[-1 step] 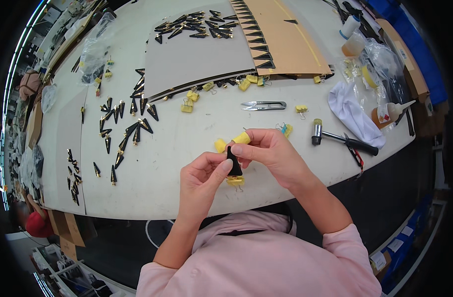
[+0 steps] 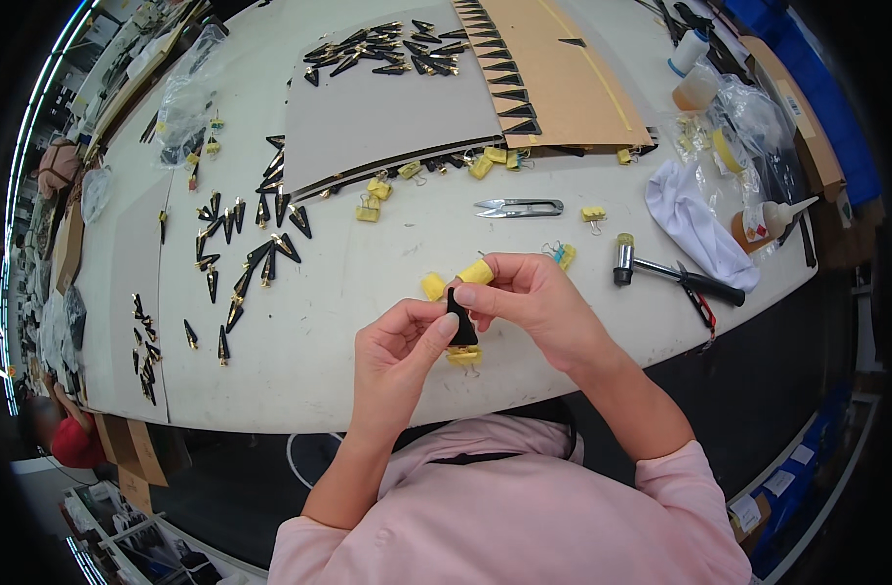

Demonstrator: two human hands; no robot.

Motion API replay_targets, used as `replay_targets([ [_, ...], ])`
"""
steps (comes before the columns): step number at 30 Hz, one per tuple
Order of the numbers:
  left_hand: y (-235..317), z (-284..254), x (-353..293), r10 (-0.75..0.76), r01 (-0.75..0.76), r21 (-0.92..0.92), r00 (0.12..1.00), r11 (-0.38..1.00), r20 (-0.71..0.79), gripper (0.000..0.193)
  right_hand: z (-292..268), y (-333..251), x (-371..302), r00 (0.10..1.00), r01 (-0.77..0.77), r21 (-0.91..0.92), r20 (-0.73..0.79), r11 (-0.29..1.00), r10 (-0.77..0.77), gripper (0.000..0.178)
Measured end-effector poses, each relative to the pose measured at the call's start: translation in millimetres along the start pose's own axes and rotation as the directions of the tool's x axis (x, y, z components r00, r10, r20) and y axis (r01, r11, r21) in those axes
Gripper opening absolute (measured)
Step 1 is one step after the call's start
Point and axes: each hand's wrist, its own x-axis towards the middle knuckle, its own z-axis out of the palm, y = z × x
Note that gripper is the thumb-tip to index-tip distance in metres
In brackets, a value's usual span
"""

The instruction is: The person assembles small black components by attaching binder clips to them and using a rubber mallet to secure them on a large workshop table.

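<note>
Moved since the earlier frame: nothing I can make out; both my hands and the black piece sit just where they were.
Black piece (image 2: pixel 461 330): upright between my hands, narrow end up, above the near part of the table (image 2: pixel 309 380).
My left hand (image 2: pixel 392 363): pinching its side between thumb and fingers.
My right hand (image 2: pixel 541 307): gripping its top, yellow wrap (image 2: pixel 475 272) on the index finger.
Yellow clip (image 2: pixel 463 357): just below its wide end; I can't tell whether they touch.
Tabletop: pale and scuffed, gold-tipped black pieces (image 2: pixel 269 265) scattered to my left, snips (image 2: pixel 538 208) ahead, hammer (image 2: pixel 714 289) and white cloth (image 2: pixel 685 219) to my right.
Boards: grey board (image 2: pixel 392 122) beside tan board (image 2: pixel 582 97).
Room: dark floor (image 2: pixel 270 502), a person in red (image 2: pixel 75 444) at far left.
</note>
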Motion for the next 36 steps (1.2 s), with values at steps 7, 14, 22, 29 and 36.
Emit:
replay_targets([
  [7, -2, 7, 5, 0.075, -0.066, 0.123, 0.994, 0.99, -0.075, 0.013, 5, -1, 4, 0.989, 0.073, -0.076, -0.127, 0.994, -0.082, 0.016],
  [14, -13, 2, 14, 0.115, -0.09, 0.232, 0.988, 0.968, -0.098, 0.013, 3, 14, 21, 0.983, 0.095, -0.145, -0.144, 0.985, -0.116, 0.015],
  [22, 2, -6, 28, -0.024, 0.031, 0.041, 0.99, 0.999, -0.14, 0.019, -2, 0, 25, 0.995, -0.043, 0.089, -0.086, 0.995, 0.051, 0.017],
  [29, 11, -4, 25, 0.012, -0.005, 0.055, 0.992, 0.998, -0.126, 0.022, -6, -3, 18, 1.0, -0.009, 0.034, -0.01, 0.999, 0.009, 0.017],
  [36, 11, 6, 20, 0.093, -0.076, 0.121, 0.985, 0.99, -0.142, 0.018, -4, -7, 15, 1.0, 0.005, 0.037, -0.019, 0.999, -0.004, 0.018],
])
